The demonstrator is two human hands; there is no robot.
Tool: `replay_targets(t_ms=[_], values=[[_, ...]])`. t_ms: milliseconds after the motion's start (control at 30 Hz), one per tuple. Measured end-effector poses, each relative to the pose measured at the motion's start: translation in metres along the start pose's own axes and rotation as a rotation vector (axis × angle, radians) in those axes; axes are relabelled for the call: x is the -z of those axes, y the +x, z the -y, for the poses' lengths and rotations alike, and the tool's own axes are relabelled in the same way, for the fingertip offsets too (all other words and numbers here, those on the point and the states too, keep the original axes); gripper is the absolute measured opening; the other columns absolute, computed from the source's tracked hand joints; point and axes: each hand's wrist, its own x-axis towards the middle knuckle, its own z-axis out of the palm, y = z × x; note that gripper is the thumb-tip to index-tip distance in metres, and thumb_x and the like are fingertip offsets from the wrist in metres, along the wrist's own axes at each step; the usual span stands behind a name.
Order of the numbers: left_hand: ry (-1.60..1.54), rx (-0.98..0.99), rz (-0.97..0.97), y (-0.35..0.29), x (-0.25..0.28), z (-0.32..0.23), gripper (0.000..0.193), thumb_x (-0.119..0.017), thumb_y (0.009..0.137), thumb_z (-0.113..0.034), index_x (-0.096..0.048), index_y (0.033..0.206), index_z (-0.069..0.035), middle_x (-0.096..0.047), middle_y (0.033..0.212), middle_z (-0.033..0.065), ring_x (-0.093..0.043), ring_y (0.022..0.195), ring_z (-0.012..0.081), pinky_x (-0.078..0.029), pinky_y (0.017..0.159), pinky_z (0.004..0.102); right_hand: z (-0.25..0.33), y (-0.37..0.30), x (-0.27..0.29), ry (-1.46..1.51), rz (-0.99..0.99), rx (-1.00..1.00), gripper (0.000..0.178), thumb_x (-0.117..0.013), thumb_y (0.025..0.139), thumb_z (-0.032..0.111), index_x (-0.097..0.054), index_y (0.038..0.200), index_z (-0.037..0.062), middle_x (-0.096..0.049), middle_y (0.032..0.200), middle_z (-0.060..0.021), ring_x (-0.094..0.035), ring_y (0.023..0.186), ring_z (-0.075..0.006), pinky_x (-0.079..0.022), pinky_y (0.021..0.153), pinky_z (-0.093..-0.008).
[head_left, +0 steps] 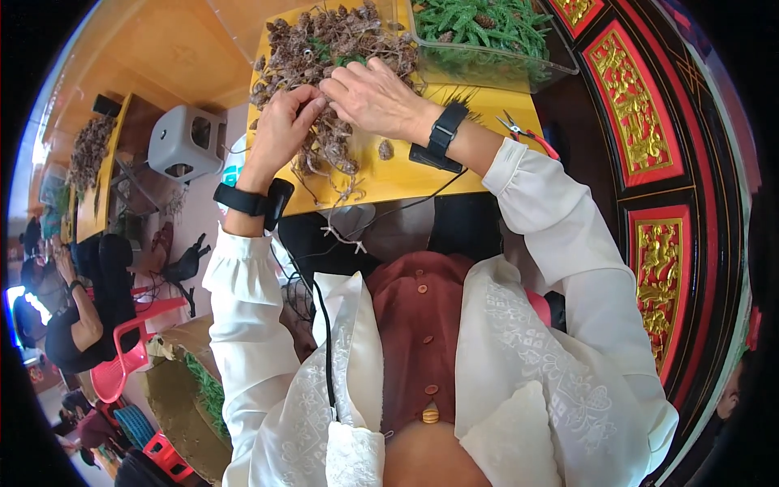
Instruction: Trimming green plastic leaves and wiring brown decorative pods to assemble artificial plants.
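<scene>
My left hand (pixel 280 130) and my right hand (pixel 377 99) meet above the yellow table (pixel 406 174), fingertips pinched together. Between them is part of a brown pine cone spray (pixel 333 150); the exact spot they grip is hidden by the fingers. Its pale, twiggy stems trail toward the table's near edge. Beyond my hands spreads a heap of brown pine cones (pixel 292 49) on stems, with a bit of green sprig among them. One loose pine cone (pixel 385 149) lies just below my right wrist. Both wrists wear black straps.
A clear plastic bin (pixel 487 69) of green sprigs stands at the far right. Red-handled pliers (pixel 527 134) and dark thin wires (pixel 461 97) lie near my right forearm. Left are a grey stool (pixel 185 144), a cardboard box (pixel 182 398) and a seated person (pixel 77 325). Carved panels (pixel 637 105) line the right.
</scene>
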Motion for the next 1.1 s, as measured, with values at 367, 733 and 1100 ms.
replay_targets(t_ms=[367,733,1100], values=[[-0.087,-0.133,-0.055,-0.001,0.002,-0.004,0.015,-0.058,0.088,-0.017,-0.061,0.089,-0.002,-0.059,0.080,0.0108,-0.051,0.082,0.0242,-0.041,0.074,0.0342,-0.002,0.004,-0.009,0.632,0.079,-0.230,0.010,-0.051,0.088,0.018,-0.050,0.087,0.0082,-0.045,0.068,-0.0008,-0.050,0.069,-0.0180,-0.039,0.063,-0.0319],[-0.291,0.015,-0.104,-0.006,-0.004,0.019,0.014,-0.058,0.089,-0.016,-0.061,0.091,-0.003,-0.058,0.082,0.0054,-0.051,0.082,0.0179,-0.042,0.077,0.0295,-0.018,-0.006,-0.002,1.597,0.255,-0.712,0.024,-0.047,0.093,0.022,-0.057,0.095,0.0007,-0.052,0.072,-0.0044,-0.050,0.066,-0.0132,-0.042,0.061,-0.0307],[-0.143,0.037,0.010,-0.007,0.005,-0.001,0.017,-0.059,0.090,-0.020,-0.060,0.088,-0.002,-0.057,0.080,0.0055,-0.053,0.081,0.0168,-0.043,0.075,0.0296,0.001,-0.012,0.009,0.482,0.109,-0.188,0.027,-0.060,0.085,0.025,-0.057,0.101,0.0032,-0.055,0.089,-0.0132,-0.056,0.088,-0.0331,-0.046,0.076,-0.0407]])
